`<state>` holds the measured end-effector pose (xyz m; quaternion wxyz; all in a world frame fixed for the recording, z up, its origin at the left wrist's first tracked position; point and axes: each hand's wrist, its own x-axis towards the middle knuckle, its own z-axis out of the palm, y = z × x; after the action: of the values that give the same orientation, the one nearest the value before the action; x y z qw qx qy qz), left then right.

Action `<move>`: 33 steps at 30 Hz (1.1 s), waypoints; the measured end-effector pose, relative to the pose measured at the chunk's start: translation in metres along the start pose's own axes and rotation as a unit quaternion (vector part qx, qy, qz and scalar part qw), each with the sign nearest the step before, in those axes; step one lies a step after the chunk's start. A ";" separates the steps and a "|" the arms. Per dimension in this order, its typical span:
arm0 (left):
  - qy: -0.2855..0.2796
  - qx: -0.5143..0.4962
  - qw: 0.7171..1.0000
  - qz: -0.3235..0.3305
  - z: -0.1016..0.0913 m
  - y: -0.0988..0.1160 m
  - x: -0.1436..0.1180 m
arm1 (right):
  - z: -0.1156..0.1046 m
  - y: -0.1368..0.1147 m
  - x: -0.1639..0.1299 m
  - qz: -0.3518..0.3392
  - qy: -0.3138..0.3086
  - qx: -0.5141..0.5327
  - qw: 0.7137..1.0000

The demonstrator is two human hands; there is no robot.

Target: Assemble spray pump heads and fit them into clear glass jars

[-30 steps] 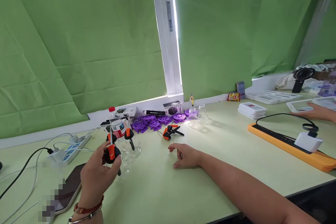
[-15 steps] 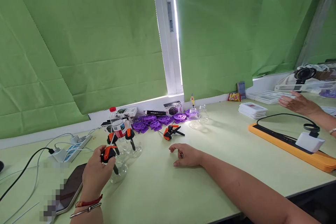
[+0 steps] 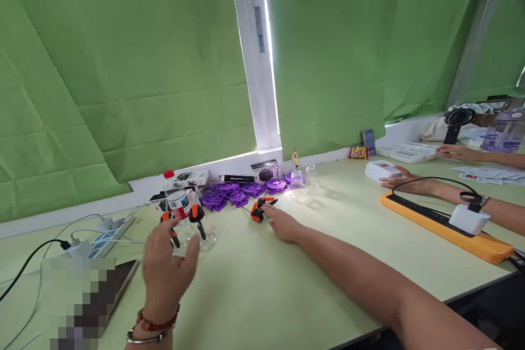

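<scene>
My right hand (image 3: 284, 223) has its fingertips closed on the black handle end of a small orange-and-black bar clamp (image 3: 256, 211), which lies on the table. My left hand (image 3: 169, 262) is raised with thumb and fingers apart, slightly blurred, in front of the clear glass vessels. One bar clamp (image 3: 197, 213) stands in a glass vessel (image 3: 209, 239) just beyond the thumb. Another clamp (image 3: 167, 217) shows partly past the left fingers. Whatever stands directly behind the left hand is hidden.
A red-capped bottle (image 3: 177, 197), purple wheel-like parts (image 3: 240, 197) and more glass vessels (image 3: 312, 179) line the back. A phone (image 3: 123, 279) and white power strip (image 3: 110, 238) lie left. At right are an orange power strip (image 3: 443, 227) and another person's hands (image 3: 410, 181).
My right hand has reached forward and left onto the lying clamp. My left hand has opened off the clamp it was touching. The other person's hand has moved to the white stack.
</scene>
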<state>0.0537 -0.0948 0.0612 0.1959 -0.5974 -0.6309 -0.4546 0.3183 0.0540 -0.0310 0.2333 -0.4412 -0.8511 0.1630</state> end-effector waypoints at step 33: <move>-0.379 -0.440 0.747 -0.322 0.106 0.024 -0.041 | -0.053 0.106 0.019 0.328 0.286 0.044 0.899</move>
<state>0.1157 -0.0359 -0.0171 -0.5023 -0.5018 -0.5380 -0.4543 0.4092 0.1327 -0.0328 0.4192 -0.7120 -0.5470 0.1345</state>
